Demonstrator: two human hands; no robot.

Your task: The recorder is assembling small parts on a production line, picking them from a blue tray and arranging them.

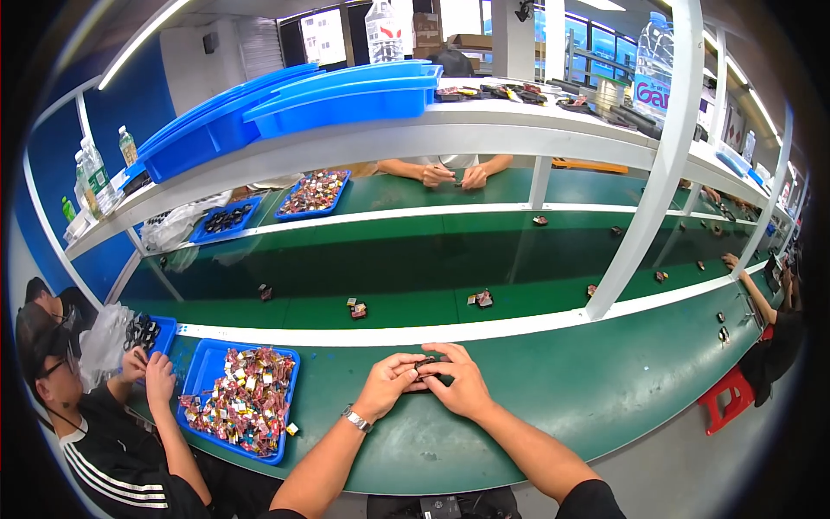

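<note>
Both hands pinch a small dark part — near the green table's white edge strip.

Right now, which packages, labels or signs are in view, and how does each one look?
Large water bottle: top shelf, right; clear, with a blue and white label.
Water bottle: top shelf, centre; clear, with a white and red label.
Small bottles: shelf's left end; clear, with green and white labels.
No signs or screens can be made out.

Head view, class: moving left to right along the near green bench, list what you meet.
Black parts in a small blue bin → blue tray of colourful small pieces → left hand → small dark part → right hand → red stool.
</note>
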